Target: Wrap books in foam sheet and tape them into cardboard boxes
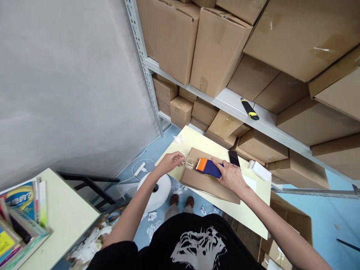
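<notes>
Steel shelf (225,98) loaded with cartons (216,48); cream table (213,140) below it. Flat cardboard pack (202,183) lies on the table, just beside a phone (234,158). Blue-and-orange packet (209,167) sits on the pack. Right hand (229,176): fingers spread, pressing on the packet. Left hand (170,162): fingertips pinching a clear tape strip (191,163), which reaches the packet's orange end.
</notes>
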### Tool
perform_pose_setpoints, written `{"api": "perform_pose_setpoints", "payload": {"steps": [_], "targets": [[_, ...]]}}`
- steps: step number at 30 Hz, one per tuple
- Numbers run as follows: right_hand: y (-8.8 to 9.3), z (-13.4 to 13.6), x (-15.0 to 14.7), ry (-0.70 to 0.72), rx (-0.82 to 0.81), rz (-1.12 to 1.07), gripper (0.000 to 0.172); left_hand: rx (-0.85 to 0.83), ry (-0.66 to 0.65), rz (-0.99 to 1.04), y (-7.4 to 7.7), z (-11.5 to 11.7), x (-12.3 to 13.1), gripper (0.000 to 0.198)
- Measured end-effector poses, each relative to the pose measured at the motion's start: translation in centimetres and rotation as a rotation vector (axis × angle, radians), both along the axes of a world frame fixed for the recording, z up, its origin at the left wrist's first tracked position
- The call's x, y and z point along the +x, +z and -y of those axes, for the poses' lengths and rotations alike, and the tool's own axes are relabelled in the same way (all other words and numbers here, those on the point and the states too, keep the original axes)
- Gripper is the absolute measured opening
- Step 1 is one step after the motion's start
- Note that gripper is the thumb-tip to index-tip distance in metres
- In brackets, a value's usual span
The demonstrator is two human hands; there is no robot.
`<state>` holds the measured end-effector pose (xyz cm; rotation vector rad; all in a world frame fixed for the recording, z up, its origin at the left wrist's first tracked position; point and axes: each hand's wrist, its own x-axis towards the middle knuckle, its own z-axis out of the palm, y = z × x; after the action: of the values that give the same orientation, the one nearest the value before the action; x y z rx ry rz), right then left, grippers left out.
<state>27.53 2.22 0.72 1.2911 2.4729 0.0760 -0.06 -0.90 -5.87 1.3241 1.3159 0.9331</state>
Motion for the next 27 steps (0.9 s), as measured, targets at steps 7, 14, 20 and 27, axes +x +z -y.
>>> {"api": "perform_pose_setpoints", "payload": {"steps": [7, 14, 20, 27], "targets": [[-0.4, 0.5, -1.0, -0.025, 0.058, 0.051, 0.071, 0.024, 0.231, -0.123, -2.7, 0.8, 1.5, 0.017], [0.1, 0.7, -1.6, -0.052, 0.071, 0.042, 0.067, 0.034, 0.344, -0.129, -3.0, 0.9, 0.3, 0.023], [-0.5, 0.5, -3.7, -0.025, 0.073, 0.150, 0.071, -0.098, 0.416, 0.000, -8.5, 1.2, 0.4, 0.016], [-1.0, 0.5, -4.4, -0.018, 0.051, 0.200, 0.069, -0.193, 0.416, 0.092, -13.6, 1.3, 5.0, 0.009]]}}
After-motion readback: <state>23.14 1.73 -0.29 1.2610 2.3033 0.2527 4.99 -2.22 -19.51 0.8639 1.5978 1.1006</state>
